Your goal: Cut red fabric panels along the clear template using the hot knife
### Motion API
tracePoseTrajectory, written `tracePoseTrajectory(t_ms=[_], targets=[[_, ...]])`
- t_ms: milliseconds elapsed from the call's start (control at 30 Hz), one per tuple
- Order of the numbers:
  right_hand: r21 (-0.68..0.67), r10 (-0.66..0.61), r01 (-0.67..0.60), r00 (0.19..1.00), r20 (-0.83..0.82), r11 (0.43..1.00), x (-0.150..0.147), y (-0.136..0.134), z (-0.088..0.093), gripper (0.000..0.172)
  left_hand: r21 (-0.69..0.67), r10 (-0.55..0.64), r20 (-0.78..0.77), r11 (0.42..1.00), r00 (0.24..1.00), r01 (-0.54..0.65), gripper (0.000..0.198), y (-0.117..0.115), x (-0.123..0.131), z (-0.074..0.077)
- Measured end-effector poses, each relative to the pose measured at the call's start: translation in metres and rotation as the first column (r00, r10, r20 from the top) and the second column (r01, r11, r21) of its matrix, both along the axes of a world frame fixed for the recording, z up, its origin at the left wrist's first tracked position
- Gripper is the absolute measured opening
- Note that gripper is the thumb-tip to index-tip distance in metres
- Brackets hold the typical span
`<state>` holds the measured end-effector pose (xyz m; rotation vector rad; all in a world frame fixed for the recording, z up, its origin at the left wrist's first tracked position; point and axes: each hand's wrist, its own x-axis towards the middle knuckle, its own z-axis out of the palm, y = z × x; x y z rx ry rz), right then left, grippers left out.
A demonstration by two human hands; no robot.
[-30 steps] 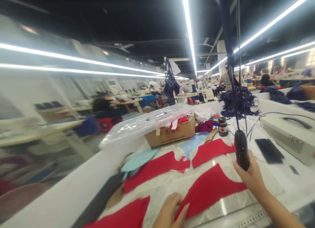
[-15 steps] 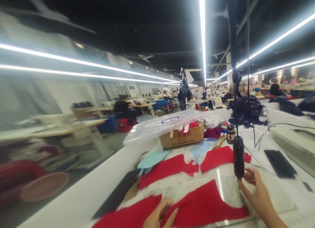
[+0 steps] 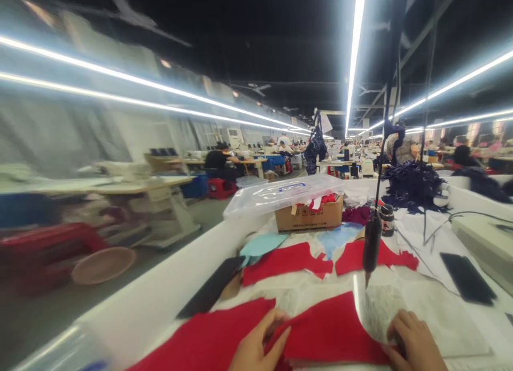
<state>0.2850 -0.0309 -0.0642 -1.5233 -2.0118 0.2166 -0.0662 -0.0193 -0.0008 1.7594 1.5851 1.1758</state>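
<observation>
My left hand rests on a red fabric piece at the bottom of the view, fingers flat and slightly apart, between that piece and another red piece to its left. My right hand lies on the right edge of the same red piece, fingers curled down onto the cloth and the white paper. A black hanging tool dangles free on its cord just above the table, not touching either hand.
More red pieces and light blue pieces lie further back. A cardboard box with a clear plastic lid stands behind them. A black phone, a grey machine and dark blue fabric sit right. Other workers sit far off.
My right hand let go of the hanging black tool and dropped onto the red fabric's right edge. The tool now swings free, left of where it was. The camera view panned.
</observation>
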Motion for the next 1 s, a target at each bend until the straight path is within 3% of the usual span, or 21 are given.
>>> tracePoseTrajectory(t_ms=[133,233,300,433,600,733,833,1000], targets=[[0.011,0.05,-0.05,0.999,-0.013,0.999,-0.002,-0.008,0.002,0.02,0.039,0.03,-0.03,0.999,0.999,-0.029,0.024,-0.006,0.007,0.012],[0.011,0.021,-0.019,0.986,-0.163,1.0,-0.005,-0.014,0.01,0.03,0.087,0.058,-0.077,0.995,0.995,-0.051,0.01,-0.004,0.006,0.018],[-0.05,-0.002,-0.011,0.965,-0.263,0.999,-0.006,-0.013,0.018,0.036,0.074,0.095,-0.087,0.993,0.992,-0.089,0.012,0.003,0.001,0.02],[-0.198,0.088,-0.159,0.94,-0.328,0.967,-0.014,0.007,0.042,0.046,0.062,0.148,-0.125,0.988,0.981,-0.141,0.016,0.029,-0.017,0.029],[-0.101,0.119,-0.185,0.88,-0.46,0.977,-0.062,0.032,0.083,0.048,0.098,0.228,-0.165,0.972,0.96,-0.214,0.017,0.052,-0.057,0.061],[-0.015,0.237,-0.293,0.799,-0.552,0.956,-0.123,0.031,0.09,0.047,0.103,0.349,-0.227,0.937,0.909,-0.334,0.024,0.037,-0.108,0.078],[-0.046,0.345,-0.448,0.746,-0.57,0.893,-0.16,0.021,0.073,0.049,0.069,0.421,-0.318,0.904,0.849,-0.422,0.021,0.011,-0.145,0.07],[-0.19,0.425,-0.575,0.753,-0.503,0.796,-0.188,0.006,0.052,0.038,-0.038,0.412,-0.484,0.871,0.772,-0.489,0.016,-0.024,-0.177,0.036]])
